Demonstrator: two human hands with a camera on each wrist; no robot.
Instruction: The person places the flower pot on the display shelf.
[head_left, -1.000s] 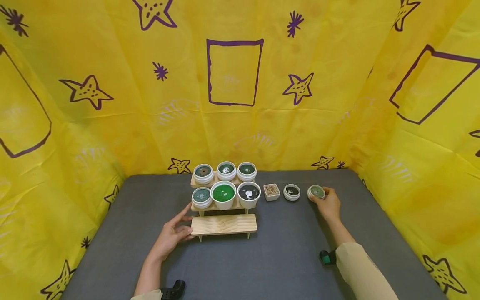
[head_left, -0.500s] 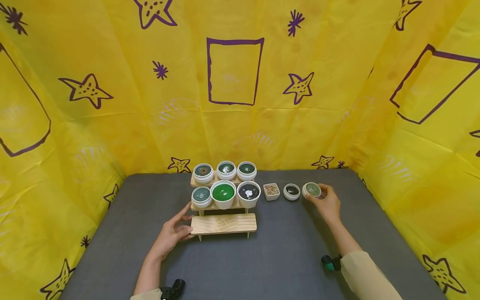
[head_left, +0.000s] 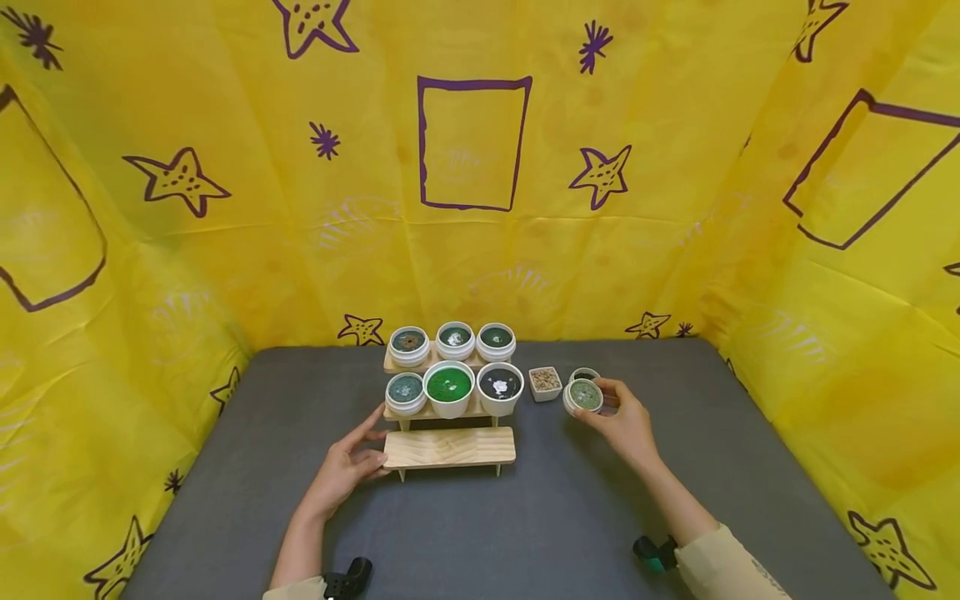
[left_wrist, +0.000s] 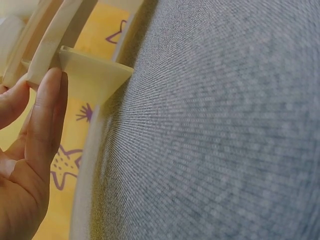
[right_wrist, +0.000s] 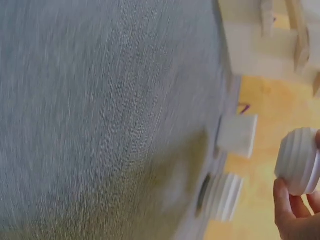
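My right hand (head_left: 628, 427) grips a small white ridged bowl (head_left: 584, 397) with a pale green fill. The right wrist view shows this ridged bowl (right_wrist: 296, 161) lifted off the table, between thumb and fingers. Partly hidden behind it in the head view is another ridged white bowl (head_left: 584, 372) with dark contents. At the left end of a tiered wooden stand (head_left: 450, 448), my left hand (head_left: 339, 477) pinches the board's edge. Seen from the left wrist, thumb and fingers (left_wrist: 44, 117) meet at the corner of the wooden board (left_wrist: 50, 47).
White bowls with green and dark fills, such as the bright green one (head_left: 449, 387), occupy the stand's two rear tiers. The front tier is bare wood. A square white dish (head_left: 545, 381) of tan bits sits right of the stand on the grey table (head_left: 525, 533). Yellow cloth (head_left: 480, 267) surrounds the table.
My right hand has lifted the pale green bowl off the table and carried it left, in front of the dark-filled bowl. The left hand stays at the stand's edge.
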